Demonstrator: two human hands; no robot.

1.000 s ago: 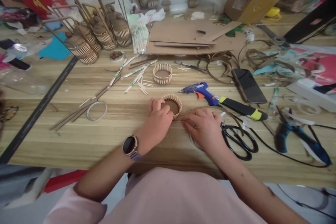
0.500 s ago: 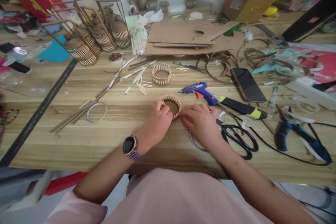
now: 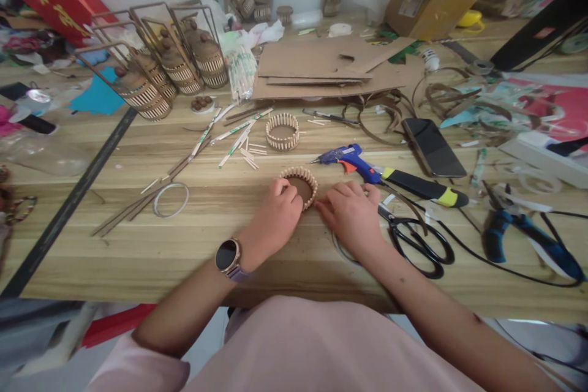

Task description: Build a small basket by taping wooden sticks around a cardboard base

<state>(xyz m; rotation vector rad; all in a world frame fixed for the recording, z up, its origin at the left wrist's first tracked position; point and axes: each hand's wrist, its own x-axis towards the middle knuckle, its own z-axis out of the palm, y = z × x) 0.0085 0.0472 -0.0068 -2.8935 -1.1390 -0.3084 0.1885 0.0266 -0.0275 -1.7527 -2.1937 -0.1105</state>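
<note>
A small round basket of short upright wooden sticks on a brown cardboard base [image 3: 301, 186] stands on the table in front of me. My left hand [image 3: 275, 214] is closed on its near left wall, with the fingertips over the rim. Close against the basket's right side is my right hand [image 3: 351, 215], its fingers curled and pinched together low at the tabletop. Whatever they may hold is hidden. A grey ring [image 3: 340, 250] lies partly under my right hand. Behind the basket sits a similar stick basket [image 3: 282, 133].
A blue glue gun [image 3: 342, 156], black scissors [image 3: 420, 245], a utility knife [image 3: 422, 187], a phone [image 3: 434, 148] and pliers [image 3: 509, 226] lie to the right. Loose sticks [image 3: 248, 150] and a white ring [image 3: 171, 199] are on the left. Lantern-like baskets [image 3: 147, 95] stand behind.
The camera view has shifted slightly. Both hands stay at the basket in nearly the same pose, and the basket has hardly moved.
</note>
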